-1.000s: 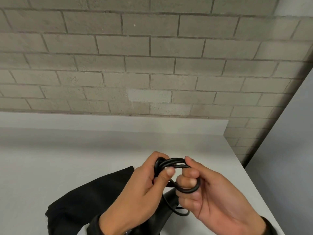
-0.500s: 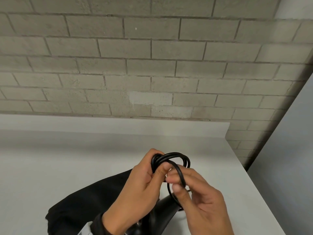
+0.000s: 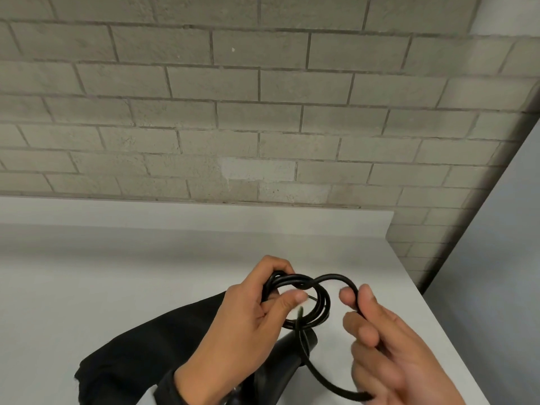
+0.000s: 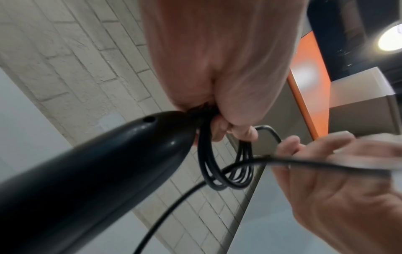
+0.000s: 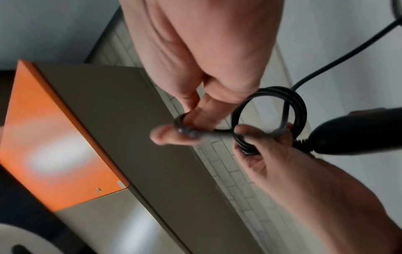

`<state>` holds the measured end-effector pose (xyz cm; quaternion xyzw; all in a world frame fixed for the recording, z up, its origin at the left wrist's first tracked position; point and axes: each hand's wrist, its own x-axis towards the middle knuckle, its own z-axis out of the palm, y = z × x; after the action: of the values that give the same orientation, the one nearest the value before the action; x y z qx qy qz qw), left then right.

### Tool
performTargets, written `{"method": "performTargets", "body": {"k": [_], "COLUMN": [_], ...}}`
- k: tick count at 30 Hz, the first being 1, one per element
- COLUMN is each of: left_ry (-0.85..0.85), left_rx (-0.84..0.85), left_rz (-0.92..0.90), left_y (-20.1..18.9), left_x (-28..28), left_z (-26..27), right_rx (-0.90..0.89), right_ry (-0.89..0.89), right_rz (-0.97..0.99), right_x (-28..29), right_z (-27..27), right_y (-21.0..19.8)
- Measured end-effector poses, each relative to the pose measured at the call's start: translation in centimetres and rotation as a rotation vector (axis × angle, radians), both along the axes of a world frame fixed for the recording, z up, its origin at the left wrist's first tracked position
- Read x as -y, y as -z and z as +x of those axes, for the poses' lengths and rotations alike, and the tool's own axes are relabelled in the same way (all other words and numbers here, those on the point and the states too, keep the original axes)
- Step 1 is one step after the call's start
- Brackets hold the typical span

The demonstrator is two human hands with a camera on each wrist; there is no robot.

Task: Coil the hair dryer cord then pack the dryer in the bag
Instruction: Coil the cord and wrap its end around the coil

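My left hand (image 3: 257, 311) grips a small coil of black cord (image 3: 309, 299) above the white table (image 3: 87, 287); the same coil (image 4: 226, 168) hangs from its fingers in the left wrist view. The black hair dryer (image 3: 280, 366) hangs below that hand, its handle end (image 4: 108, 165) close to the camera. To the right of the coil, my right hand (image 3: 377, 331) pinches a fresh loop of the cord (image 3: 342, 280) between thumb and fingers; the pinch on the cord (image 5: 187, 130) shows in the right wrist view. Loose cord (image 3: 327, 381) trails down. A black cloth bag (image 3: 140, 352) lies on the table beneath.
A grey brick wall (image 3: 263, 112) stands behind the table. The table's right edge (image 3: 432, 317) runs diagonally, with a grey surface (image 3: 502, 258) beyond it. An orange panel (image 5: 54, 137) shows overhead in the wrist views.
My right hand has pulled away to the right of the coil, drawing out a new loop of cord. The left hand keeps its grip on the coil.
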<state>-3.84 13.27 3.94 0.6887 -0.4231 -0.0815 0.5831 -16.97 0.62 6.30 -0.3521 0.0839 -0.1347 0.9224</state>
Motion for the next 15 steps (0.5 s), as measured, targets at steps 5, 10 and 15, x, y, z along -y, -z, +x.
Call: {"method": "performTargets", "body": {"k": [5, 10, 15], "left_ry": [-0.061, -0.085, -0.053], "left_rx": [0.04, 0.097, 0.08], "left_rz": [0.003, 0.012, -0.002], "left_y": [-0.1, 0.1, 0.4], "left_x": [0.2, 0.4, 0.5], "left_z": [-0.2, 0.0, 0.0], "right_rx": [0.05, 0.199, 0.112], "right_ry": [0.056, 0.204, 0.552], "right_rz": [-0.167, -0.937, -1.629], "right_x": [-0.5, -0.9, -2.1], "right_z": [-0.4, 0.4, 2.2], "right_y": [1.9, 5.9, 8.9]}}
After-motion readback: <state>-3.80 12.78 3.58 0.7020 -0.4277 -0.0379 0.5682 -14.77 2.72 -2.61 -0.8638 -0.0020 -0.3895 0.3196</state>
